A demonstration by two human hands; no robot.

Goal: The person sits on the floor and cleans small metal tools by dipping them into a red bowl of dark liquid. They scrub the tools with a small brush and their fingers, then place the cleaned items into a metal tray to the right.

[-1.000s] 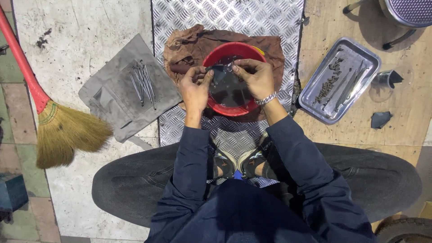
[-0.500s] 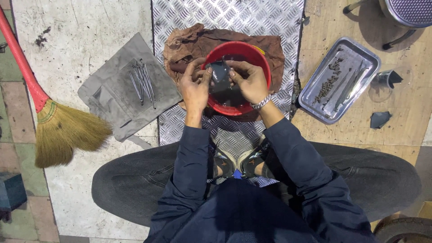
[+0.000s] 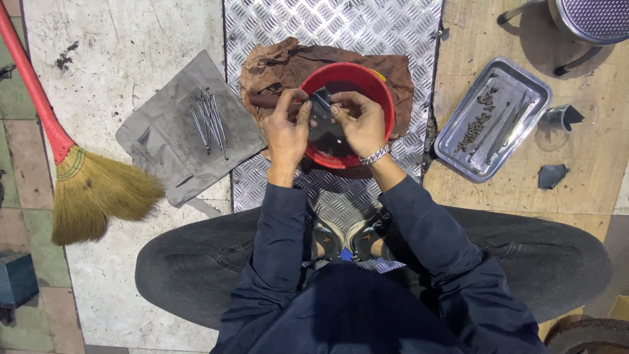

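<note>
I sit cross-legged with both hands over the red bowl [image 3: 380, 88], which holds dark liquid, so that anything dripping falls back in and not on the floor. My left hand [image 3: 286, 131] and right hand [image 3: 359, 123] meet above the middle of the bowl, fingertips pressed on a small dark metal part [image 3: 321, 99] from either side; the left thumb and forefinger pinch one end, the right fingers curl round the other. What the part is I cannot tell, it is too small and dark. The bowl rests on a brown rag [image 3: 275, 69], which lies on the ribbed steel plate [image 3: 327, 26], I judge to catch spills and stop sliding.

To my left a grey cloth [image 3: 157, 141] carries a bunch of long thin rods [image 3: 208, 118], laid side by side and well apart from the bowl. To my right a metal tray [image 3: 458, 147] holds more small pieces. A broom [image 3: 85, 190] lies far left, a stool [image 3: 590, 19] stands at the top right. Nothing lies between my hands and either the cloth or the tray; only my own knees crowd the near side
</note>
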